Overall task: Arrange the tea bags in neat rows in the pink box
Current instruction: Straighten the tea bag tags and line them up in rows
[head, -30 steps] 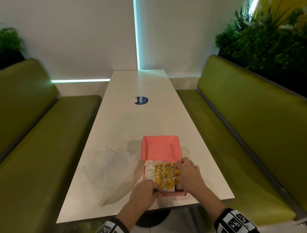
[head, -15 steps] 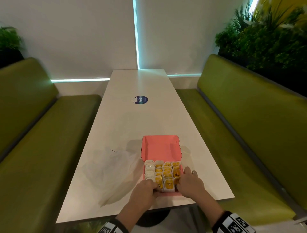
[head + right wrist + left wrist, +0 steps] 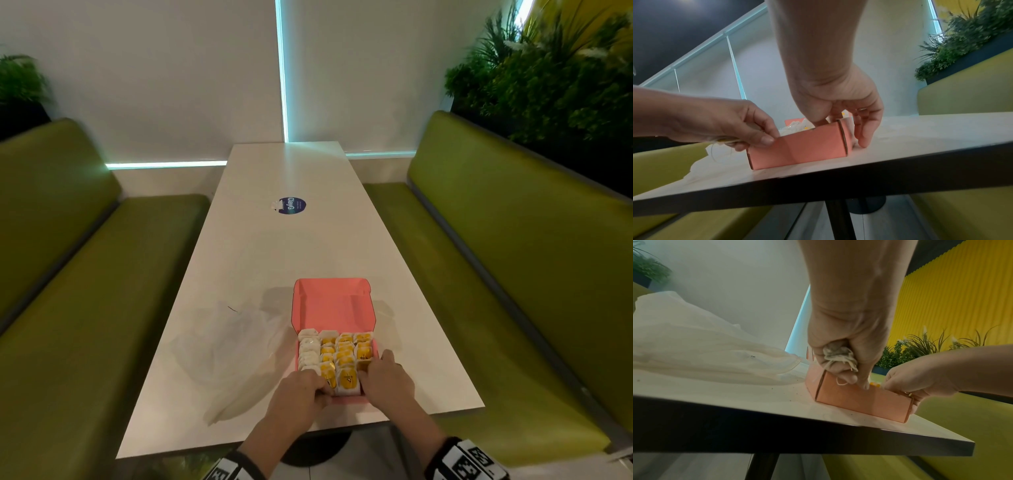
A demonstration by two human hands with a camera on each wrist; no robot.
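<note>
Now the open pink cardboard box (image 3: 334, 305) sits at the near end of the long white table (image 3: 291, 246), packed with rows of white-and-yellow tea bags (image 3: 337, 356). Left hand (image 3: 301, 389) grasps crumpled tea bags at its near-left corner; right hand (image 3: 388, 382) grips the near-right corner. A limp white plastic bag (image 3: 222, 349) lies left.

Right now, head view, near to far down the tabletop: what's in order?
Hands, left and right, at the near edge → tea bags in rows in the pink box → the box's open pink lid → round blue sticker → wall.
</note>
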